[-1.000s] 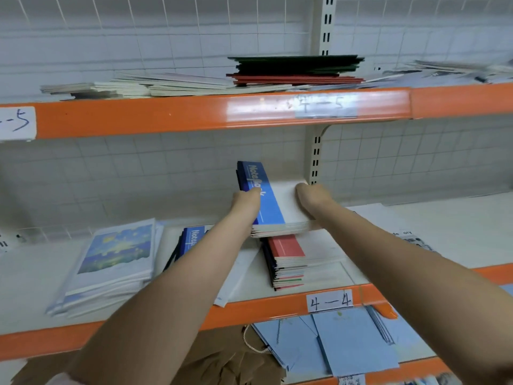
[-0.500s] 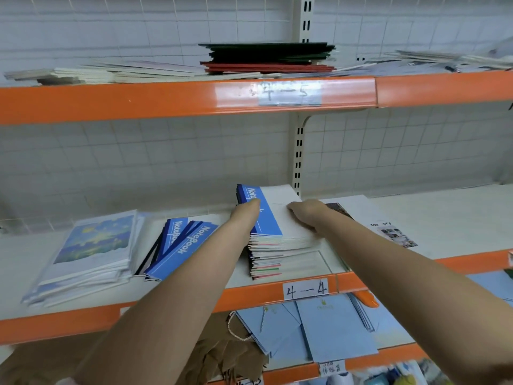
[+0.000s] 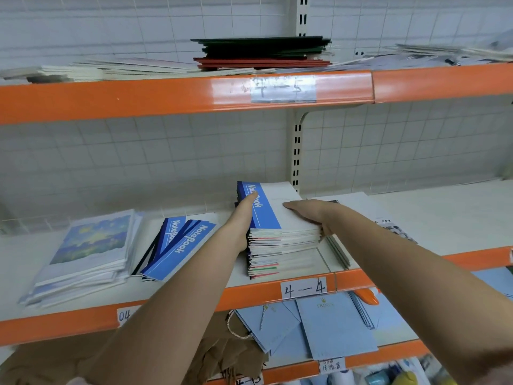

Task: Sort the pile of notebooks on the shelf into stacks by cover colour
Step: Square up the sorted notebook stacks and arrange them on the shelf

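Blue-banded covers already sit sorted at about eight o'clock from the centre: a small fanned stack of blue notebooks, and further out toward nine o'clock a stack with painted sky covers. Most of the sorting looks undone, since the mixed pile on the middle shelf is thick, with red and green edges showing. Both hands clasp its upper part: the left hand lies along its left side, fingers straight, while the right hand rests flat on top, thumb tucked under the near edge.
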A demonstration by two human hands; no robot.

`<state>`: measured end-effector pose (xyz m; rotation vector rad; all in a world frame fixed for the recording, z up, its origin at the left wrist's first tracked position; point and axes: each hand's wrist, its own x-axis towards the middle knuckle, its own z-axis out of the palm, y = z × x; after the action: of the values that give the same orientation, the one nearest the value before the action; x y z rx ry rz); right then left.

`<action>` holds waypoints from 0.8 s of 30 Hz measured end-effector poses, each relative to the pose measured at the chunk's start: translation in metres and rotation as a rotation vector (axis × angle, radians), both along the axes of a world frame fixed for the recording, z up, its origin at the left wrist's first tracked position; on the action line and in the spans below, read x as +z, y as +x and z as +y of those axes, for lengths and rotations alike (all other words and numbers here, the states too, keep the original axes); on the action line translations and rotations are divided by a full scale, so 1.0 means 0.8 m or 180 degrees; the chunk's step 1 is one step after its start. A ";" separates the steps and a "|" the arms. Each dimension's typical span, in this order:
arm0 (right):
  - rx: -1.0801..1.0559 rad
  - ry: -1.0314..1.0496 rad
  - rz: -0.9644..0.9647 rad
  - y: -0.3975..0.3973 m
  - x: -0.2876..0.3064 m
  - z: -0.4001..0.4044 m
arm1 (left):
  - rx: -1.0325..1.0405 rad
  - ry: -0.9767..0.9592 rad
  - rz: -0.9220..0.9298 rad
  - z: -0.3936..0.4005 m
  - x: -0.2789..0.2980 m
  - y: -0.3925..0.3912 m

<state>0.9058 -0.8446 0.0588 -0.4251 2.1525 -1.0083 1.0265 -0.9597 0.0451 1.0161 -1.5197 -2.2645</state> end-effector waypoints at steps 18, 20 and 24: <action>-0.0245 0.0134 0.1474 0.006 0.020 -0.042 | 0.0667 -0.0694 -0.0240 -0.055 0.003 0.035; -0.0063 -0.0013 0.1931 0.025 0.028 -0.069 | 0.0961 -0.1006 -0.0674 -0.089 0.002 0.054; 0.0323 -0.0554 0.2128 0.079 0.040 -0.124 | 0.1066 -0.1391 -0.0918 -0.148 0.006 0.092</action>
<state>0.9689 -0.9434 0.0908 -1.0677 2.5868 -1.1043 1.0999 -1.0783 0.0500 1.3712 -1.6962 -1.5235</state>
